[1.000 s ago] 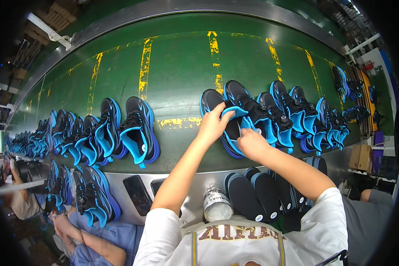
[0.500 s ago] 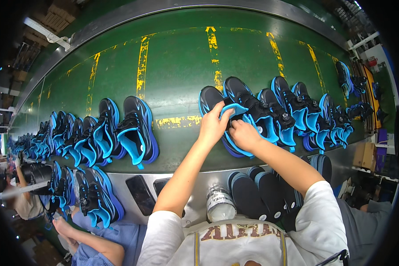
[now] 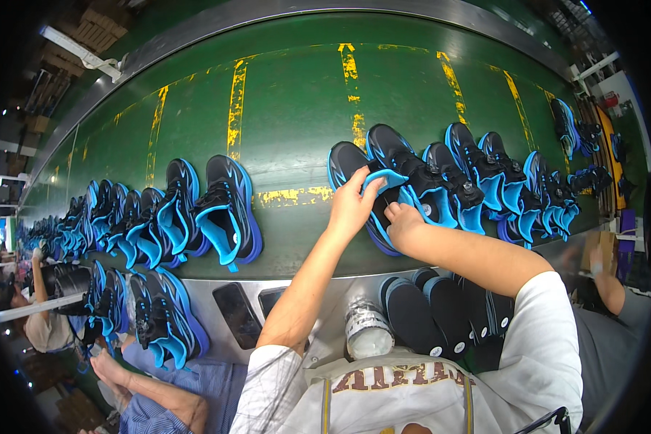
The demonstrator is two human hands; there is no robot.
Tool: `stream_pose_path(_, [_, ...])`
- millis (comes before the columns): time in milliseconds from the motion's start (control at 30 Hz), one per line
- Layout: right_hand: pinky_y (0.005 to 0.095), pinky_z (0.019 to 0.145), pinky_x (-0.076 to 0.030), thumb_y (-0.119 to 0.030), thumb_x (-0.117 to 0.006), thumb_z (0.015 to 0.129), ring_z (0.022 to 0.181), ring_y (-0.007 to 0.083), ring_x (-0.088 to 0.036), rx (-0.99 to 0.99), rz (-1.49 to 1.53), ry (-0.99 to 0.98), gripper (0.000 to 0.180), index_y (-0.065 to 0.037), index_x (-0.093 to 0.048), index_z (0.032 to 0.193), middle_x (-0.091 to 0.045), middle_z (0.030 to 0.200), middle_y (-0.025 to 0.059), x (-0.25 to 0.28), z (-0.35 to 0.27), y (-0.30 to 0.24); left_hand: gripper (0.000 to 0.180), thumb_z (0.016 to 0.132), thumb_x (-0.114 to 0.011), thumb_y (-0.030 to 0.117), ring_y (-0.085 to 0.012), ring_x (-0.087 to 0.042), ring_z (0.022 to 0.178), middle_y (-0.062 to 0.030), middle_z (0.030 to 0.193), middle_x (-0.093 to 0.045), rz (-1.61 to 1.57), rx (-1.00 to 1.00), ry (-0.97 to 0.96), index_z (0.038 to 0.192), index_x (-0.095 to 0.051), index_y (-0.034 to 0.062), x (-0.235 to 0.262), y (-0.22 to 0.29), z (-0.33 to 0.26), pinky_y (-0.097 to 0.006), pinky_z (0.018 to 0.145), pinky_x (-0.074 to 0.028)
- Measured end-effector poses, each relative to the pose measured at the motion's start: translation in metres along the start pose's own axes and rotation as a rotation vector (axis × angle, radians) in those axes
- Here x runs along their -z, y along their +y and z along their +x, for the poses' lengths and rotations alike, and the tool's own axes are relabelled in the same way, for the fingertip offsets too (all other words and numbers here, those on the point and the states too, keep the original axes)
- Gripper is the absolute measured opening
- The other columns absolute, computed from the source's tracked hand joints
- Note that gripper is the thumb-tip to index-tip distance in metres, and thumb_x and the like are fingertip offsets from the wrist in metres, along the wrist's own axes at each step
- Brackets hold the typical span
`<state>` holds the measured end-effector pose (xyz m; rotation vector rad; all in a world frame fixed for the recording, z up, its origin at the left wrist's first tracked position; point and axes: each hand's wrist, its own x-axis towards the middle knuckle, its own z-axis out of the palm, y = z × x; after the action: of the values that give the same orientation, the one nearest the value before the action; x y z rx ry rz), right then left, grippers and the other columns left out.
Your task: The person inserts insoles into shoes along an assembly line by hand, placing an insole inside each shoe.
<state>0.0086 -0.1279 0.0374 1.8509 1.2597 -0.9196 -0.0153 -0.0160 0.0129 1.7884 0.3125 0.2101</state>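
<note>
1. pinching the tongue (image 3: 385, 178) of a sneaker (image 3: 348, 158), my left hand (image 3: 351, 206) is nearly closed.
2. my right hand (image 3: 406, 228) curls at its opening (image 3: 390, 194); i can't tell its hold.
3. on the green belt (image 3: 289, 130), it's opened, seemingly unfinished.

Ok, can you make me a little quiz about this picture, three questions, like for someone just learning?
1. True or false: the left hand holds the blue-lined tongue of a black shoe.

2. Pick one. The stripes on the green worktop are:
a) red
b) yellow
c) white

3. In your own words: what lies just to the right of the clear bottle?

Key:
1. True.
2. b
3. Black insoles.
</note>
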Motion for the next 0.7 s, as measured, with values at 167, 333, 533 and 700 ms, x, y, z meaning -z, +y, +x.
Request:
stream_pose_path(167, [0.0387,0.093,-0.024,-0.013,-0.046,0.074,0.111,0.0314,-0.031,0.054,0.231,0.591,0.037,0.001,-0.05,0.108,-0.036,0.12,0.0175,-0.025,0.018,0.006,0.032,0.076,-0.057,0.017,-0.0326,-0.053,0.084,-0.0186,0.092,-0.056,0.167,-0.285,0.229,0.098,-0.051,-0.005,-0.017,-0.001,-0.008,-0.032,0.073,-0.042])
stream_pose_path(333, [0.0403,0.092,-0.028,-0.015,-0.044,0.074,0.108,0.0329,-0.039,0.149,0.558,0.495,0.039,0.002,-0.044,0.11,-0.042,0.114,0.0213,-0.006,0.049,0.016,0.032,0.072,-0.058,0.008,-0.0283,-0.048,0.067,-0.0133,0.074,-0.051,0.283,-0.496,0.253,0.101,-0.05,-0.0032,-0.025,-0.004,-0.011,-0.034,0.062,-0.039])
stream_pose_path(533, [0.0401,0.09,-0.03,-0.013,-0.045,0.073,0.103,0.0334,-0.042,0.097,0.66,0.44,0.034,0.003,-0.048,0.103,-0.048,0.104,0.021,-0.005,0.077,0.017,0.036,0.068,-0.061,0.006,-0.0263,-0.046,0.063,-0.012,0.071,-0.049,0.354,-0.612,0.249,0.101,-0.05,-0.005,-0.028,-0.013,-0.011,-0.032,0.059,-0.039])
stream_pose_path(700, [0.0399,0.088,-0.031,-0.012,-0.045,0.072,0.099,0.0338,-0.045,0.1,0.671,0.351,0.03,0.003,-0.052,0.097,-0.052,0.096,0.0207,0.011,0.085,0.031,0.033,0.07,-0.06,0.005,-0.0276,-0.049,0.066,-0.0143,0.073,-0.052,0.35,-0.558,0.263,0.1,-0.05,-0.0057,-0.019,-0.012,0.006,-0.033,0.06,-0.041])
